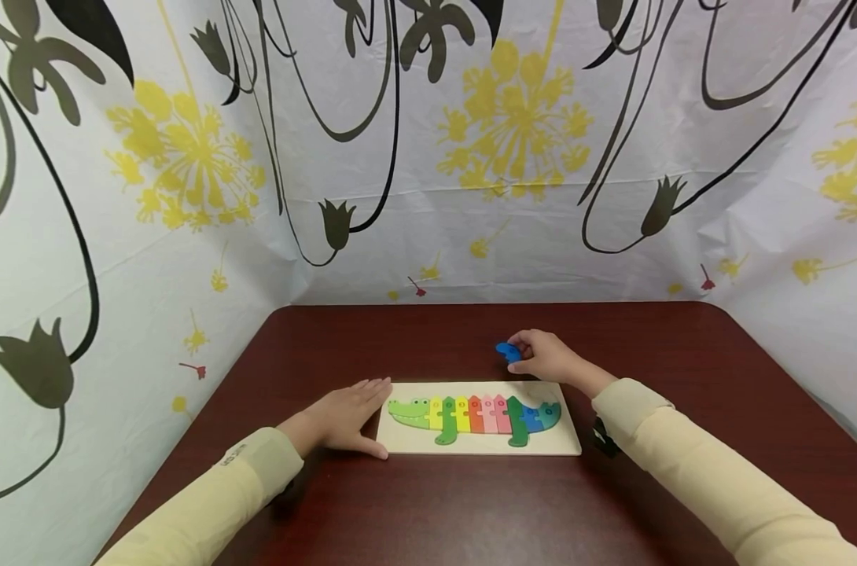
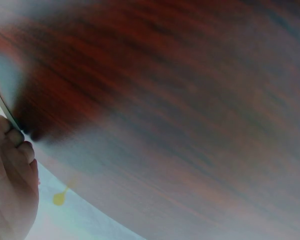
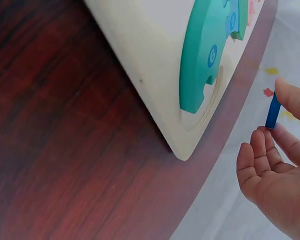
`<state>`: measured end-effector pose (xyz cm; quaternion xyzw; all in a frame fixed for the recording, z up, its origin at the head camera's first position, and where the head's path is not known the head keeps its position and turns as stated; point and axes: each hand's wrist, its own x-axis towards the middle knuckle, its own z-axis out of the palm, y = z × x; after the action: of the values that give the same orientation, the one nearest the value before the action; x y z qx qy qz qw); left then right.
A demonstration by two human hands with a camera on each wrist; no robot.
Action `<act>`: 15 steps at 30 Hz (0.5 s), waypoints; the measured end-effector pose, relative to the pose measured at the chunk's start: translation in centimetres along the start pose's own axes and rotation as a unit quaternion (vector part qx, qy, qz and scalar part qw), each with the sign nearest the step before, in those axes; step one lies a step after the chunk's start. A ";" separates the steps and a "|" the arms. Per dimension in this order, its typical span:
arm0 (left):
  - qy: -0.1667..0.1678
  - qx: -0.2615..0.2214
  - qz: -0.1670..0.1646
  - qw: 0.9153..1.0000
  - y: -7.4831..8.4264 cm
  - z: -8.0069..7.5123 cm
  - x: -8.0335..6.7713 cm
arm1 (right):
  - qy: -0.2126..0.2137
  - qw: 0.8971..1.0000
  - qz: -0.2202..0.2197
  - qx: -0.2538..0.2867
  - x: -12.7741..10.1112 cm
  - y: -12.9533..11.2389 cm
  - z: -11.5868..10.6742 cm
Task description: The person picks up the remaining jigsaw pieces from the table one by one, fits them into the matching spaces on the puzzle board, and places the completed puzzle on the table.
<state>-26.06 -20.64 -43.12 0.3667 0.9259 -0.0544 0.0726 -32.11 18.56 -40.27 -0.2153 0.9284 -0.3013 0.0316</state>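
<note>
A pale wooden puzzle board [image 1: 414, 446] lies on the table, filled with coloured crocodile pieces, green head at left, blue and teal tail at right. My left hand [image 1: 347, 414] rests against the board's left edge, fingers straight and thumb spread; in the left wrist view only part of this hand [image 2: 12, 185] shows. Above the board's far right edge, my right hand [image 1: 552, 362] pinches a blue puzzle piece [image 1: 508, 352] between thumb and fingers. The right wrist view shows this piece [image 3: 273, 111] edge-on, and a bare recess [image 3: 194, 119] past the end of the teal piece [image 3: 197, 75].
The dark red-brown table [image 1: 428, 511] extends around the board. White cloth [image 1: 414, 173] with printed flowers hangs behind and at both sides. A small dark object [image 1: 604, 439] shows beneath the right sleeve, right of the board.
</note>
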 end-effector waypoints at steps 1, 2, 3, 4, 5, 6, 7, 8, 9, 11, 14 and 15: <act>0.000 0.001 0.001 1.000 0.0 0.0 0.0 | 0.000 1.000 -0.003 -0.002 -0.1 0.0 0.0; -0.001 0.001 0.001 1.000 0.0 0.0 0.0 | 0.000 1.000 -0.002 -0.001 -0.2 0.1 -0.1; -0.001 0.000 0.002 1.000 0.0 0.0 0.0 | -0.001 1.000 -0.004 0.000 -0.4 0.1 -0.2; 0.000 0.000 0.003 1.000 0.0 0.1 0.0 | -0.002 1.000 -0.005 0.003 -0.5 0.2 -0.2; 0.000 0.000 0.003 1.000 0.0 0.1 0.0 | -0.004 1.000 -0.006 0.004 -0.7 0.2 -0.3; -0.001 0.001 0.004 1.000 0.0 0.1 0.0 | -0.004 1.000 -0.008 0.004 -0.8 0.2 -0.3; 0.000 0.000 0.005 1.000 0.0 0.1 0.0 | -0.003 1.000 -0.008 0.003 -1.0 0.2 -0.4; 0.000 0.000 0.005 1.000 0.0 0.1 0.0 | -0.003 1.000 -0.010 0.001 -1.2 0.2 -0.5; 0.000 0.000 0.005 1.000 0.0 0.1 0.0 | -0.002 1.000 -0.014 -0.003 -1.3 0.3 -0.5; 0.000 0.000 0.005 1.000 0.0 0.0 0.1 | -0.001 1.000 -0.019 -0.014 -1.5 0.4 -0.7; 0.001 0.001 0.005 1.000 0.0 0.0 0.1 | -0.002 0.999 -0.021 -0.024 -1.9 0.7 -0.8; 0.001 0.002 0.005 1.000 0.0 0.0 0.1 | -0.003 0.999 -0.022 -0.026 -2.0 0.8 -0.8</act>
<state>-26.11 -20.60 -43.13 0.3713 0.9241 -0.0552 0.0715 -30.78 20.43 -40.19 -0.2371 0.9309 -0.2769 0.0223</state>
